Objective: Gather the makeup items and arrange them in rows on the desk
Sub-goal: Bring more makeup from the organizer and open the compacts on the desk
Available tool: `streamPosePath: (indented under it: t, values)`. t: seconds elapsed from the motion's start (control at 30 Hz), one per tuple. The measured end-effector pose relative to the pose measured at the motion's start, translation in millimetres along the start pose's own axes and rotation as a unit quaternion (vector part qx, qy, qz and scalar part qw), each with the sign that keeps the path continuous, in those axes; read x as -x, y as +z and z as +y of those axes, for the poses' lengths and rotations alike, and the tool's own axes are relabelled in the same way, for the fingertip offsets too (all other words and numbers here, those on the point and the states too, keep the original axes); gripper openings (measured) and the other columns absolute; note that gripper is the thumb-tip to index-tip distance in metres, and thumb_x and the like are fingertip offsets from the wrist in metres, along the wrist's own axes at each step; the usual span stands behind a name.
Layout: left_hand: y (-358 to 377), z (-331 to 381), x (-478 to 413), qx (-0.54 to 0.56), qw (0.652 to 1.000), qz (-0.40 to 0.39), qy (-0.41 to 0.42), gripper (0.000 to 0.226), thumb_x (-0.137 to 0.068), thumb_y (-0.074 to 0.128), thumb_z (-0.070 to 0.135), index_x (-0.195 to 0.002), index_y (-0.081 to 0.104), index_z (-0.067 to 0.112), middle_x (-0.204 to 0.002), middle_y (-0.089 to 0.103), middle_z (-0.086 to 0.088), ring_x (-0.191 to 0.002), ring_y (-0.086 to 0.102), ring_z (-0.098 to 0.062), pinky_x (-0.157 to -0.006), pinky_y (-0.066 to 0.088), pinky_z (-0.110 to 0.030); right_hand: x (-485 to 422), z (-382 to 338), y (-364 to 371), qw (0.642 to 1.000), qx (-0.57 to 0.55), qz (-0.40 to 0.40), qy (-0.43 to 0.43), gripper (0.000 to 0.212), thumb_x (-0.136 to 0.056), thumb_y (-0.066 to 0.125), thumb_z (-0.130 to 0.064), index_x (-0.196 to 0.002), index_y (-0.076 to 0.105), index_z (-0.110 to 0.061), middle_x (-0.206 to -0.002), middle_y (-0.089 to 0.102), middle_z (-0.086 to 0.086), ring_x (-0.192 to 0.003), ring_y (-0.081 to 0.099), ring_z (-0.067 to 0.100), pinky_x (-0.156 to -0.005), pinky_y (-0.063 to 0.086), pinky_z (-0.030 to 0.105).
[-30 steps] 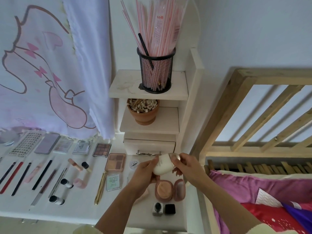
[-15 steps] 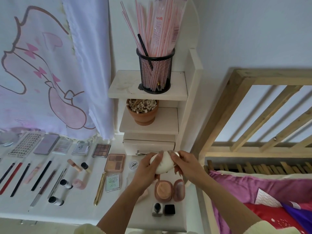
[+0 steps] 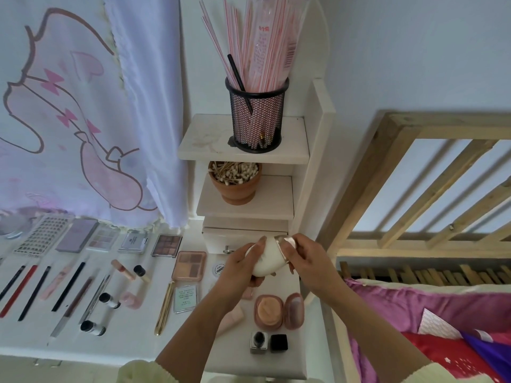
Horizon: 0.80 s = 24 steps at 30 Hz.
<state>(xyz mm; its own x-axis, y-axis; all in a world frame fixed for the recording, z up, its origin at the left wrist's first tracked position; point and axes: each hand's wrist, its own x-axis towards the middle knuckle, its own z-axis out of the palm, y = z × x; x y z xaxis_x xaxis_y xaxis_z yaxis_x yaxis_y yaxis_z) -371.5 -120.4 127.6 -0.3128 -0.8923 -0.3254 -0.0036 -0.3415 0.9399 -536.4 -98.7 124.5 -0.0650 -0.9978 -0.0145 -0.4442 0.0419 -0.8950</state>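
Bare tabletop (image 3: 132, 344) lies along the near edge; shelf unit (image 3: 315, 161) and bed frame (image 3: 387, 172) block the right.

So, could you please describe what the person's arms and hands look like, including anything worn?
The left hand and right hand are bare: no gloves, rings or watch visible. Both forearms are uncovered. The pale cream-yellow left sleeve and right sleeve, knit-textured, show only at the bottom edge.

I see both hands raised over the right end of the desk (image 3: 132, 341). The left hand (image 3: 239, 269) cups a white egg-shaped bottle (image 3: 266, 259) while the right hand (image 3: 308, 258) grips its shiny pink cap (image 3: 284, 241). Below them an open peach compact (image 3: 269, 310) lies near the front edge, and pencils (image 3: 68, 290) and palettes (image 3: 166, 246) run in rows toward the left edge.
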Motion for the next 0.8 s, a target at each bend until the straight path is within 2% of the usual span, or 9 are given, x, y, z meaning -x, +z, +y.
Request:
streamPosePath:
  t: [0.2, 0.27, 0.33, 0.43, 0.57, 0.63, 0.7, 0.8]
  values:
    - [-7, 5, 0, 0.096, 0.991, -0.049, -0.085, 0.034, -0.096, 0.051, 0.042, -0.104, 0.063, 0.011, -0.068, 0.061, -0.017, -0.04, 0.039, -0.011, -0.037, 0.031, -0.017, 3, -8, -2, 0.998, 0.028, -0.022, -0.059, 0.009, -0.096, 0.051, -0.038, -0.088, 0.05, -0.033, -0.073, 0.058, -0.006, -0.062, 0.052, 0.008, -0.059, 0.047, 0.029]
    - [-10, 6, 0, 0.132, 0.981, -0.061, -0.126, 0.032, -0.095, 0.052, 0.04, -0.106, 0.06, 0.011, -0.063, 0.059, -0.015, -0.035, 0.037, -0.01, -0.032, 0.03, -0.015, 3, -9, -3, 0.994, 0.049, -0.042, -0.086, 0.013, -0.096, 0.049, -0.039, -0.095, 0.052, -0.026, -0.075, 0.058, -0.003, -0.062, 0.053, 0.011, -0.058, 0.047, 0.029]
    - [-14, 6, -1, 0.174, 0.966, -0.087, -0.168, 0.034, -0.09, 0.056, 0.04, -0.103, 0.056, 0.008, -0.057, 0.055, -0.012, -0.033, 0.035, -0.008, -0.03, 0.027, -0.013, 3, -7, -5, 0.985, 0.092, -0.057, -0.133, 0.019, -0.099, 0.048, -0.036, -0.106, 0.054, -0.019, -0.082, 0.058, -0.007, -0.069, 0.053, 0.009, -0.061, 0.045, 0.022]
    - [-18, 5, -2, 0.196, 0.959, -0.095, -0.179, 0.039, -0.082, 0.06, 0.041, -0.099, 0.054, 0.007, -0.056, 0.053, -0.011, -0.033, 0.034, -0.007, -0.028, 0.026, -0.013, 1, -4, -11, 0.972, 0.147, -0.078, -0.166, 0.025, -0.099, 0.047, -0.034, -0.118, 0.054, -0.021, -0.092, 0.057, -0.015, -0.081, 0.053, 0.003, -0.07, 0.042, 0.014]
    - [-17, 1, 0, 0.065, 0.993, -0.046, -0.083, 0.038, -0.091, 0.054, 0.047, -0.109, 0.062, 0.015, -0.076, 0.065, -0.014, -0.047, 0.049, -0.013, -0.042, 0.039, -0.019, 2, -7, -15, 0.991, 0.062, -0.087, -0.076, 0.027, -0.091, 0.042, -0.05, -0.105, 0.057, -0.033, -0.081, 0.064, -0.011, -0.068, 0.06, 0.006, -0.064, 0.048, 0.018]
    - [-16, -2, 1, 0.01, 0.998, -0.032, -0.049, 0.038, -0.09, 0.054, 0.05, -0.113, 0.064, 0.021, -0.085, 0.065, -0.008, -0.059, 0.057, -0.015, -0.054, 0.047, -0.023, 2, -11, -11, 0.997, -0.023, -0.071, 0.015, 0.044, -0.088, 0.04, -0.057, -0.098, 0.065, -0.023, -0.075, 0.067, 0.002, -0.06, 0.059, 0.007, -0.059, 0.049, 0.021]
    - [-14, -3, 2, -0.034, 0.999, -0.023, -0.031, 0.036, -0.09, 0.053, 0.05, -0.114, 0.064, 0.026, -0.091, 0.063, -0.005, -0.065, 0.06, -0.013, -0.059, 0.049, -0.024, 0, -14, -10, 0.991, -0.079, -0.055, 0.096, 0.049, -0.091, 0.046, -0.054, -0.094, 0.071, -0.012, -0.074, 0.069, 0.011, -0.056, 0.058, 0.01, -0.055, 0.048, 0.022]
    - [-13, -4, 3, -0.041, 0.999, -0.009, -0.028, 0.033, -0.091, 0.052, 0.049, -0.113, 0.063, 0.027, -0.09, 0.063, -0.004, -0.064, 0.061, -0.013, -0.06, 0.047, -0.026, -3, -13, -10, 0.989, -0.076, -0.043, 0.118, 0.028, -0.091, 0.061, -0.038, -0.094, 0.072, -0.012, -0.077, 0.072, 0.007, -0.057, 0.06, 0.011, -0.059, 0.05, 0.027]
